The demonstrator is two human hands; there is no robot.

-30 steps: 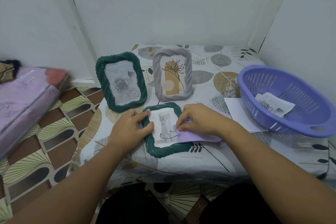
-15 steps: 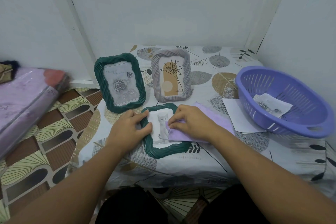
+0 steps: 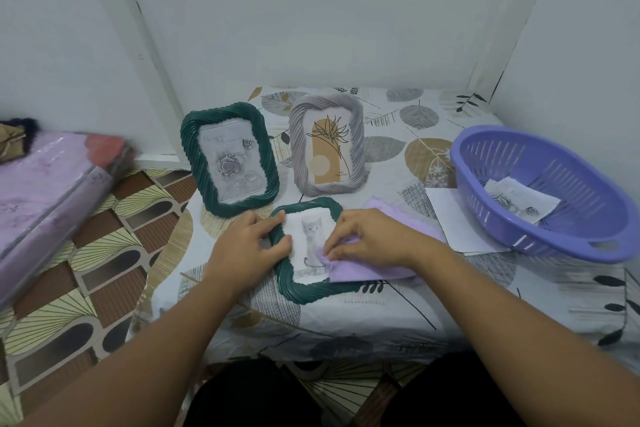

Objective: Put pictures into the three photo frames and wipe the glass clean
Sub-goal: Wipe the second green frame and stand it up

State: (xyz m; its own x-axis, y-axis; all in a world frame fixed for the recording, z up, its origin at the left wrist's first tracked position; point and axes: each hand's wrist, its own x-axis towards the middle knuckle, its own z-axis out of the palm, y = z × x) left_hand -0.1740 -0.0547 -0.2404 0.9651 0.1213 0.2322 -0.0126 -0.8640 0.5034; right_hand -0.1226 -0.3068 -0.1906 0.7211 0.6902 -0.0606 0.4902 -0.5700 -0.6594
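Wiping of glass, judged as the step in hand, with two frames upright and filled.

Far left: plastic-wrapped lilac bundle [image 3: 45, 191] on the patterned floor mat [image 3: 104, 253], well apart from the work; leave alone.

Next, standing near the wall on the leaf-print tablecloth [image 3: 346, 315]: green frame with rose picture [image 3: 230, 163]. Take care not to knock it with the left elbow.

Left hand [image 3: 249, 246]: fingers fairly straight, laid on the left border of the green frame with kitten picture [image 3: 311, 291], gripping nothing. Press down firmly there so that the frame, lying flat near the table's front edge, does not slide under the strokes. Lift the thumb off the glass if it touches, to avoid fresh prints; cannot tell from here whether it does.

Just behind: grey frame [image 3: 327, 144], upright, holding a line-drawn plant print.

Lilac cloth [image 3: 367, 270]: spread over the flat frame's right side and lower right corner, covering part of the kitten. Right hand [image 3: 370, 239]: fingers curled onto a bunched fold of it, pressing it to the glass. Wipe in overlapping passes from border to border, with moderate pressure, working into the corners beside the twisted moulding. Turn to a fresh patch of cloth for the last pass.

Further right: white paper sheet [image 3: 450, 218], partly under the purple basket [image 3: 554, 239], with a spare rose print [image 3: 519, 199] inside. Needs no touching now.
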